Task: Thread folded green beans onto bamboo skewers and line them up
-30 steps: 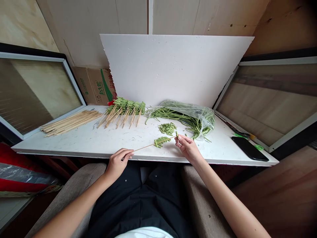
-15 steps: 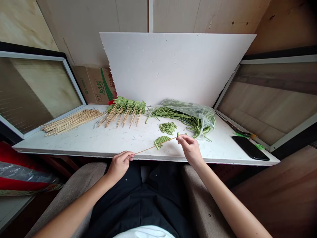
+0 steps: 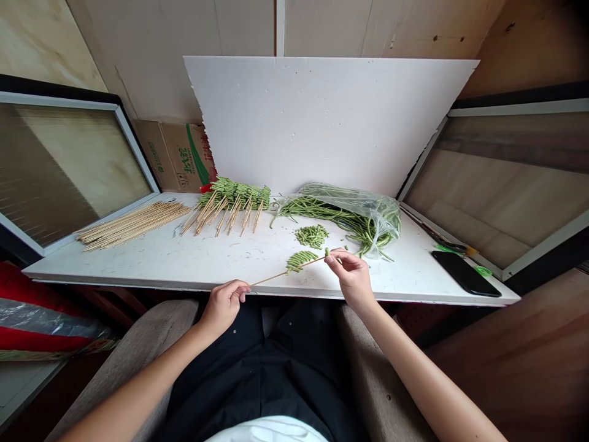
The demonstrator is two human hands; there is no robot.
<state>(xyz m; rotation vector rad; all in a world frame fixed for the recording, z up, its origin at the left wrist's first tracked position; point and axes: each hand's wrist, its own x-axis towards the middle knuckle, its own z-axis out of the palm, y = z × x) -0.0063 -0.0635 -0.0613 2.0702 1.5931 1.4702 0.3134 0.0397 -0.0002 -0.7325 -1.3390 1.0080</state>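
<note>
"Fingers first: what are they doing?"

"Both sets are pinching. At seven to eight o'clock from the middle of the view, the left hand (image 3: 225,303) grasps the near end of a thin skewer (image 3: 271,278). The right hand (image 3: 354,276), at four, holds a short bean piece (image 3: 327,252) between thumb and fingertips, right at the skewer's far end."

"Is that piece threaded on?"

"Can't tell; the fingertips partly cover it."

"And below the middle, at six?"

"A slanting row of cut beans (image 3: 302,260) beside the skewer, over the white table (image 3: 119,267). Whether any of them touch the stick is too small to tell."

"Farther in?"

"A black phone (image 3: 465,274) lies between three and four, and a small pile of cut beans (image 3: 311,237) sits just beyond the row. Loose skewers (image 3: 133,225) lie bunched at nine."

"Behind those?"

"Long green beans (image 3: 340,212) at three, partly under a clear plastic bag (image 3: 368,205). Toward nine-thirty, filled bean skewers (image 3: 237,195) are heaped, their bare sticks pointing nearer."

"Farthest back?"

"A cardboard box (image 3: 172,156) near ten, and a white board (image 3: 322,123) upright at twelve."
</note>
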